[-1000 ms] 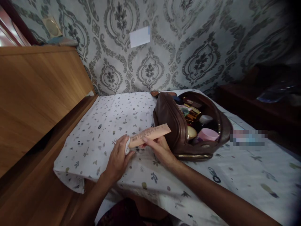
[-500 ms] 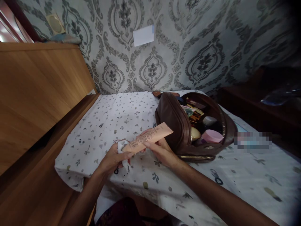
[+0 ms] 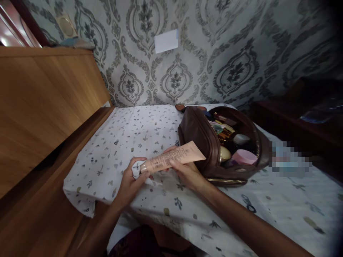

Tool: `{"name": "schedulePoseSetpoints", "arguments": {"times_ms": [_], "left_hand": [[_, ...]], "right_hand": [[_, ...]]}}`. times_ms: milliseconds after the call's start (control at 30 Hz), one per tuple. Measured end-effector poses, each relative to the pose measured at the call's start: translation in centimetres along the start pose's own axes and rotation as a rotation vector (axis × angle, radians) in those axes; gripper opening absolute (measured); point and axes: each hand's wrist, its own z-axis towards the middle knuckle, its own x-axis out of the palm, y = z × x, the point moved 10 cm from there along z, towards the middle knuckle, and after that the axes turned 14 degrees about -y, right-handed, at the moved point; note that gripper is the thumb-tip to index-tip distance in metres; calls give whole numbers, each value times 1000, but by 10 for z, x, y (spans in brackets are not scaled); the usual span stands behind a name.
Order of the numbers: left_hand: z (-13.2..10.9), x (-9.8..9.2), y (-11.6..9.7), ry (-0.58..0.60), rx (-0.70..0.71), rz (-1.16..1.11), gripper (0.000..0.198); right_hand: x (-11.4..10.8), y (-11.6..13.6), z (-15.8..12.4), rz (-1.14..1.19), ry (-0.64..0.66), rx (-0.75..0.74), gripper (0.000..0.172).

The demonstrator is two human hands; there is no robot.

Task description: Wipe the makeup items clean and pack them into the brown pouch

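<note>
A peach-coloured squeeze tube (image 3: pixel 174 157) with small print lies slanted between my hands, its flat end up and to the right. My right hand (image 3: pixel 187 173) is closed around the tube's middle, thumb on top. At the tube's capped end, my left hand (image 3: pixel 134 182) pinches a crumpled white cloth (image 3: pixel 136 169) against the cap. Just right of the tube stands an open brown bag (image 3: pixel 194 132). Inside it are a pink-lidded jar (image 3: pixel 244 157), a white-lidded jar (image 3: pixel 241 139), a gold-rimmed round item (image 3: pixel 225 153) and several slim cosmetics.
The bag stands on a table with a white patterned cloth (image 3: pixel 139 132). A wooden cabinet (image 3: pixel 53 100) rises at the left. Behind is a patterned wall with a white paper (image 3: pixel 166 41). Dark furniture (image 3: pixel 284 114) stands at the right, near a blurred patch on the cloth.
The tube has shifted slightly right, and more of its capped end shows. The white cloth has bunched up closer in my left hand. The whole view has moved slightly.
</note>
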Motion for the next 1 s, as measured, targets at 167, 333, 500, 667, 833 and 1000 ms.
{"name": "schedulePoseSetpoints", "arguments": {"times_ms": [167,333,500,667,833,1000], "left_hand": [[-1,2,-3,4,-9,14,40],[1,0,-9,-7,20,58,39],[10,-23,-23,-20,187,211,37],[21,-60,-28,34,171,284,38],[13,-51,-45,278,185,320,34],[-4,-12,-71,487,323,390,32]], "right_hand": [[-2,0,1,-49,-60,12,32],[-5,0,0,0,-112,43,39],[-14,6,4,111,-168,73,55],[-1,2,-1,35,24,182,50],[37,-33,-40,163,514,593,68],[63,-41,-91,252,915,893,89]]}}
